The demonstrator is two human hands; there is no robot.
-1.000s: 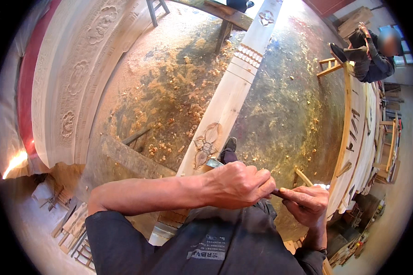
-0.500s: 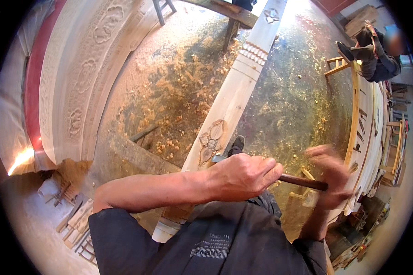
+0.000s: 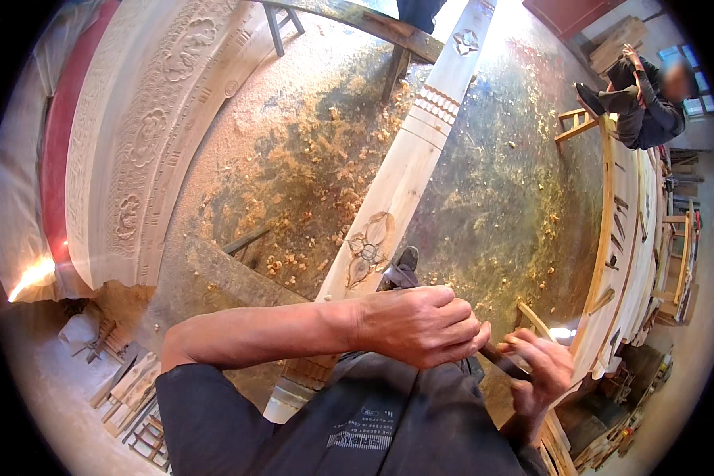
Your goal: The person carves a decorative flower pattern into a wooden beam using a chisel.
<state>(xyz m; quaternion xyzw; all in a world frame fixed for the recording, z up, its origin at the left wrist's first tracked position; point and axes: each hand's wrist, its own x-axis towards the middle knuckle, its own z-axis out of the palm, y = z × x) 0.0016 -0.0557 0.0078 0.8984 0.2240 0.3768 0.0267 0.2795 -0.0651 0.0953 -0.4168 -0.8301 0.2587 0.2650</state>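
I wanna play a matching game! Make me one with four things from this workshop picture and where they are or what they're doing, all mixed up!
Things:
1. left hand
2. narrow board
3. big carved panel
4. wood shavings

Places and states:
A. scattered on the floor
B. at the picture's upper left
C. closed around a tool
D. slanting up the picture's middle

Right pairs: 1-C, 2-D, 3-B, 4-A
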